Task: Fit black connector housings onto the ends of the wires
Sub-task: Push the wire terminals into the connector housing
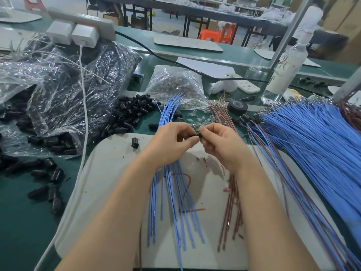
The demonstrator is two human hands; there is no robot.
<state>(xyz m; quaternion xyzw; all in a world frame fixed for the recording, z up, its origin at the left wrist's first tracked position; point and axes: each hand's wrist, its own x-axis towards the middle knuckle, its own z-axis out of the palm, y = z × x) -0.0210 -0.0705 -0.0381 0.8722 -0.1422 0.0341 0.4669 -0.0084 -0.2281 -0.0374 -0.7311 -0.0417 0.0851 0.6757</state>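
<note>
Pinching a black connector housing (199, 136), left hand (170, 144) and right hand (225, 147) share a narrow grip.

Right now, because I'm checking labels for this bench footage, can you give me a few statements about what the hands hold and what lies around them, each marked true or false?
1. The left hand and the right hand together pinch one black connector housing. True.
2. The loose housings are heaped right of the hands. False: the pile of black housings lies to their left.
3. A roll of black tape lies beyond the right hand. True.
4. Brown wiring runs under the left hand. False: blue wires run under it; brown wires run under the right hand.
5. The bottle lies on its side. False: the spray bottle stands upright.
</note>
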